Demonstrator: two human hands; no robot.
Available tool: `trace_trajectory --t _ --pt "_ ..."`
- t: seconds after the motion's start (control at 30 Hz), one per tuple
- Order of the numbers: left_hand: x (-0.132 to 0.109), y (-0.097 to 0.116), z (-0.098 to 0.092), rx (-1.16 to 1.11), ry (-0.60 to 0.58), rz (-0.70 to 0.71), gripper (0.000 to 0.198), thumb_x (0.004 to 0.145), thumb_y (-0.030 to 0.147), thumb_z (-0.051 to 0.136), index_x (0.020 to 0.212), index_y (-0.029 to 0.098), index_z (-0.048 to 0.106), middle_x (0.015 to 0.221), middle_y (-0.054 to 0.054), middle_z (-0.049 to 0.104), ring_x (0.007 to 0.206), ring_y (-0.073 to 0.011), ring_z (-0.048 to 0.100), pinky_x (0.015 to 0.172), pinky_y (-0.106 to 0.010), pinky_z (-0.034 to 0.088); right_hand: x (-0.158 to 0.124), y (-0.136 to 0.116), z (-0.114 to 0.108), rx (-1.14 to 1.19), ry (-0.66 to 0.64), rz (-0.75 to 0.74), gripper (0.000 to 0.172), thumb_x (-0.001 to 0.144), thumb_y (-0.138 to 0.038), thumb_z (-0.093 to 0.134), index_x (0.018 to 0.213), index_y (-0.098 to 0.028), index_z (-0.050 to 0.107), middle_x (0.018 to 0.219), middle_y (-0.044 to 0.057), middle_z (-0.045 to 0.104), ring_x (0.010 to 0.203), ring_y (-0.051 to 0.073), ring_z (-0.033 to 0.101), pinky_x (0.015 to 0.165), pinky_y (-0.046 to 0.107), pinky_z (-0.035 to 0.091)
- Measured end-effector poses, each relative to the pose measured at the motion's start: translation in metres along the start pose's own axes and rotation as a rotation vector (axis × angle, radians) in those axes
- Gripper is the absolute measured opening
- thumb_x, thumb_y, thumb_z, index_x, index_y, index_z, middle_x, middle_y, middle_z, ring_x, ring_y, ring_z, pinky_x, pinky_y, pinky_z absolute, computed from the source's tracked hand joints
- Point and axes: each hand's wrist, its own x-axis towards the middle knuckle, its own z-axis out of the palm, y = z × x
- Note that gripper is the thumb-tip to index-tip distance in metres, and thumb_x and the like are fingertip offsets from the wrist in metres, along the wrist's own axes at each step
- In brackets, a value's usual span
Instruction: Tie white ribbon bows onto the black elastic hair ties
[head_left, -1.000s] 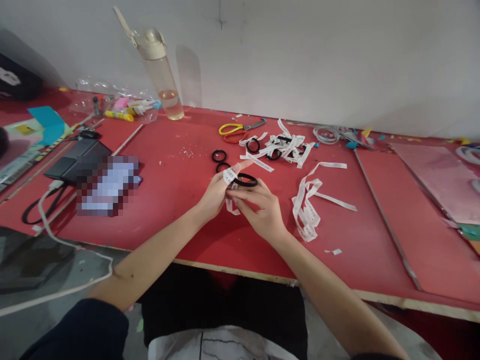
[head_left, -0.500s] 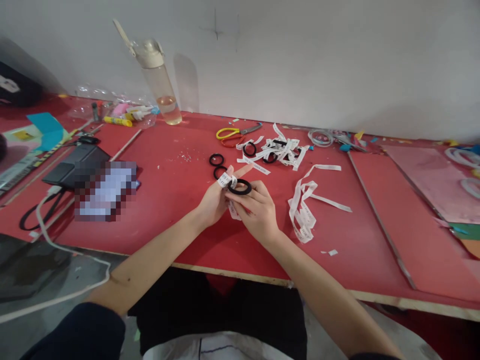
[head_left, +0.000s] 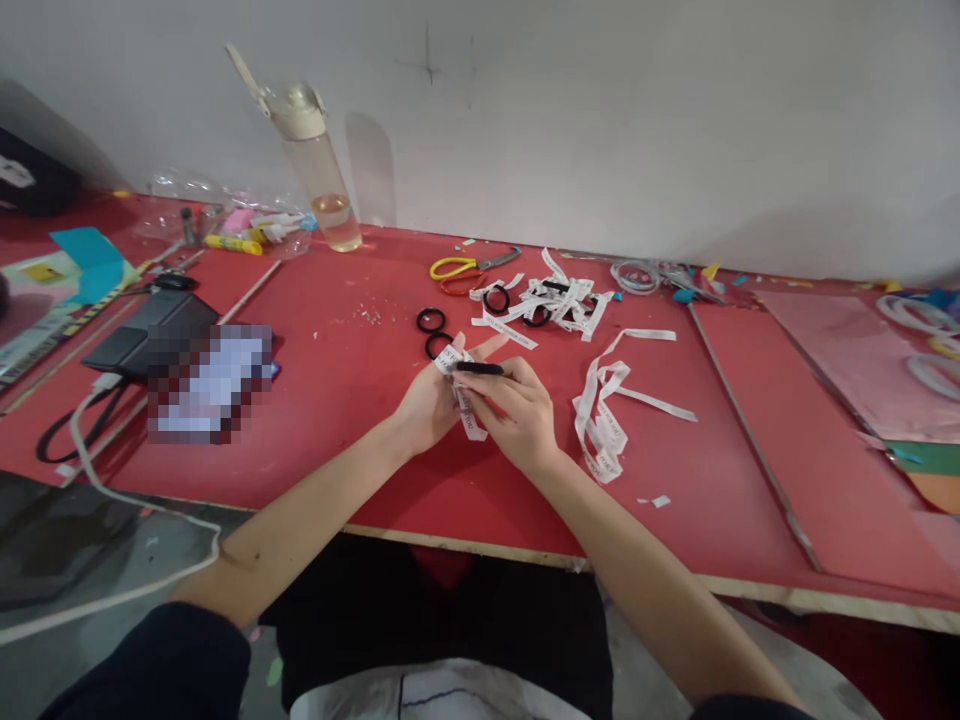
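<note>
My two hands meet over the front half of the red table. My right hand (head_left: 517, 410) is closed, its fingers pinching a black hair tie (head_left: 480, 369) seen nearly edge-on. A white ribbon with printed letters (head_left: 472, 418) loops at the tie's left end and hangs down between the hands. My left hand (head_left: 429, 408) grips that ribbon, thumb and forefinger pointing away from me; its other fingers are partly hidden. Just beyond lie two loose black hair ties (head_left: 431, 320). A tangle of ribbons on black ties (head_left: 566, 305) lies farther back.
Long loose ribbon (head_left: 600, 410) lies right of my hands. Yellow-handled scissors (head_left: 454, 268) rest behind. A water bottle (head_left: 322, 170) stands by the wall. At left are a black box-shaped device (head_left: 150, 330) with a white cable and a blurred-out phone (head_left: 214, 380). Red boards (head_left: 780, 430) lie right.
The held hair tie has turned from an open ring to nearly edge-on. The ribbon between my hands has shifted, with more of its tail hanging below. Both hands stay in almost the same place.
</note>
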Motion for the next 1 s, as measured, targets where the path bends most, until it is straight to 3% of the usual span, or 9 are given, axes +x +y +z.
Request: trace_trajectory --t 0.2,0.4,0.67,1.0 --pt "0.0035 -0.0027 -0.0037 0.011 -0.016 -0.004 0.048 0.097 0.049 0.052 0.132 0.02 0.065 0.088 -0.005 0.074 0.07 -0.013 0.065 0.061 -0.02 0.046 0.0016 0.0028 0.0008 0.001 -0.013 -0.012 0.021 0.094 -0.019 0.061 0.097 -0.029 0.079 0.098 0.003 0.077 0.088 0.019 0.063 0.077 0.036 0.057" --pt "0.0054 -0.0052 -0.0056 0.008 -0.048 0.017 0.044 0.097 0.046 0.051 0.128 0.02 0.068 0.101 -0.006 0.075 0.076 -0.0128 0.065 0.065 -0.019 0.048 0.0033 0.0032 0.0013 0.004 0.01 -0.042 0.022 0.094 -0.017 0.06 0.096 -0.028 0.079 0.094 0.003 0.076 0.089 0.019 0.064 0.077 0.036 0.057" --pt "0.0025 -0.0041 -0.001 0.038 -0.005 0.023 0.042 0.094 0.047 0.058 0.126 0.023 0.07 0.089 -0.004 0.072 0.055 -0.0071 0.051 0.047 -0.017 0.032 -0.0006 0.0054 0.001 -0.039 0.015 -0.004 0.021 0.095 -0.021 0.061 0.1 -0.031 0.079 0.1 0.001 0.077 0.091 0.019 0.062 0.079 0.037 0.058" --pt "0.0062 -0.0083 -0.0046 0.049 0.015 0.038 0.04 0.089 0.05 0.064 0.115 0.02 0.074 0.089 -0.003 0.07 0.052 -0.005 0.044 0.044 -0.017 0.026 -0.0014 0.0068 0.0028 -0.072 0.034 0.019 0.023 0.092 -0.017 0.063 0.103 -0.031 0.078 0.1 0.002 0.076 0.09 0.02 0.06 0.079 0.035 0.057"
